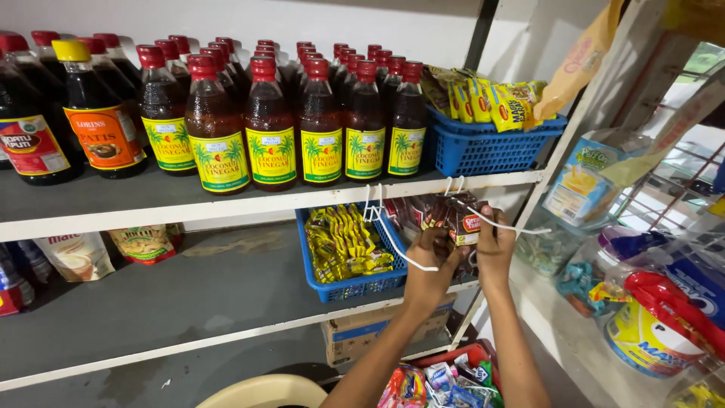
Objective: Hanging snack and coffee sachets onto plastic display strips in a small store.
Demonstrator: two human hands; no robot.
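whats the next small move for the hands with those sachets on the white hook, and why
Probably slide the dark sachets further along the white hook toward the shelf edge. The right hand grips the hook's outer part and the left hand pinches the sachet strip, which sits partway along the hook, beside the blue basket.

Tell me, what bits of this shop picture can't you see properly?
- Head view: the dark brown sachets are partly covered by the left hand and right hand, so each grip is unclear.
- The round cream plastic rim is cut off by the bottom edge.
- The back dark red-capped glass bottles hide behind the front row.
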